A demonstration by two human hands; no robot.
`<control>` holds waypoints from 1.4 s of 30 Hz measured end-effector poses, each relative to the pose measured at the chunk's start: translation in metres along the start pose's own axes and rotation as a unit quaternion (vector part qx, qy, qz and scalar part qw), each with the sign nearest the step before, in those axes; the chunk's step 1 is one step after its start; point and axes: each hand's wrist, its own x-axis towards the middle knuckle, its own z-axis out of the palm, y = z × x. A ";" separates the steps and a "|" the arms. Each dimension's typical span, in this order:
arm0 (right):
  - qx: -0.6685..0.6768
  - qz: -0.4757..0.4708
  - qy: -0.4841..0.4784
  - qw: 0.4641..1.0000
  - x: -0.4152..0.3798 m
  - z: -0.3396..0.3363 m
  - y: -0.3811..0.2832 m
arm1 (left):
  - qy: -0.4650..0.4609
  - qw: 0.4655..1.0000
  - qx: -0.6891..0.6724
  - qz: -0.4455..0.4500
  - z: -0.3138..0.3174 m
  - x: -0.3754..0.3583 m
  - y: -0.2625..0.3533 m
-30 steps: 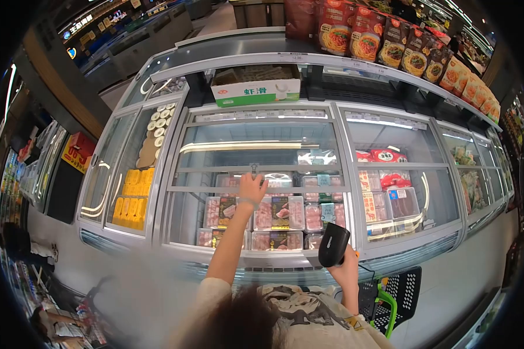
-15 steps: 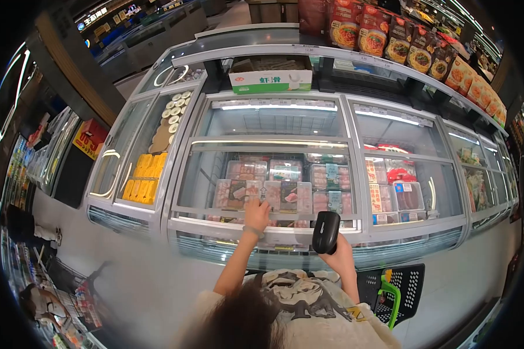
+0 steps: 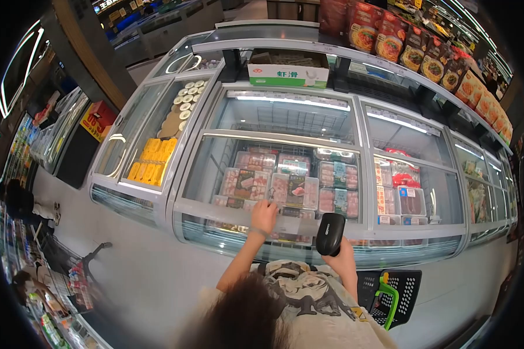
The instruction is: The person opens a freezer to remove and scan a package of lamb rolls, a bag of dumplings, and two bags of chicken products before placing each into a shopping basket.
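Note:
My left hand [image 3: 264, 217] has its fingers bent at the front part of the chest freezer's sliding glass lid [image 3: 211, 174], beside a small arrow mark on the glass. Under the glass lie clear trays of pinkish meat [image 3: 296, 191] with dark and green labels. In my right hand [image 3: 342, 259] is a black handheld barcode scanner [image 3: 330, 234], held upright over the freezer's front rim [image 3: 384, 231]. The fingers around its grip are partly hidden.
To the left, a freezer section holds yellow packs [image 3: 148, 161]. A white-green box [image 3: 289, 75] and noodle packets [image 3: 389, 42] stand on the shelf behind. A black basket with green handle [image 3: 392, 302] is at lower right. Another person [image 3: 26, 203] is at far left.
My view has shifted, so the freezer appears further right and higher. My left hand and the arrow mark on the glass have moved toward the freezer's front rim. The scanner stays in my right hand.

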 end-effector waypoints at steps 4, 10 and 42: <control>0.006 -0.010 0.020 1.000 -0.002 -0.001 0.000 | -0.011 1.000 0.007 -0.012 -0.002 0.001 0.001; -0.002 0.027 0.014 1.000 -0.007 0.003 -0.006 | -0.051 0.998 -0.019 -0.033 -0.002 -0.008 0.000; 0.002 0.183 0.320 0.929 -0.146 0.072 -0.036 | -0.101 0.991 -0.003 0.087 -0.016 -0.015 -0.002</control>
